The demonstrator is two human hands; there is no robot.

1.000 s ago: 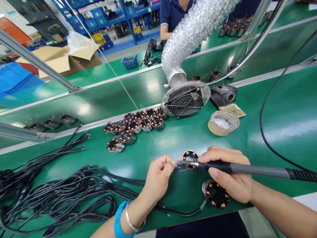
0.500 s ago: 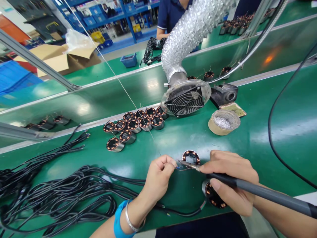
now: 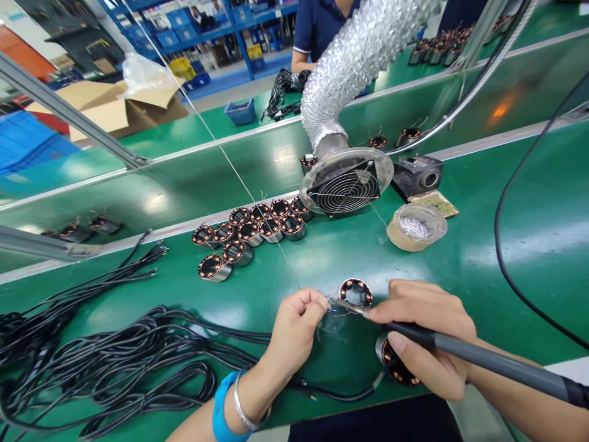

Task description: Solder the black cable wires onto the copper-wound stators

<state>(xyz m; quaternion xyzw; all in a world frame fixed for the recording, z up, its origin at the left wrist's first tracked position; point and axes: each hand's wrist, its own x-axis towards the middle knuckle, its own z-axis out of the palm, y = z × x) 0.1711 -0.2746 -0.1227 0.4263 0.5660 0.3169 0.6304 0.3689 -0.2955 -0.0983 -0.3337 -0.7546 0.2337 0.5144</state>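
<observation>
Grey and black, the soldering iron [image 3: 478, 355] sits gripped in the right hand [image 3: 427, 331], its tip at nine o'clock, by the wire [image 3: 332, 310] pinched in the left hand [image 3: 298, 322]. One copper-wound ring [image 3: 355, 293] lies just beyond the tip; the solder pot [image 3: 416, 227] stands farther, toward one o'clock.

head view | worn on head | faces forward and down | hands [image 3: 297, 328] near, shelves [image 3: 221, 37] far beyond
</observation>
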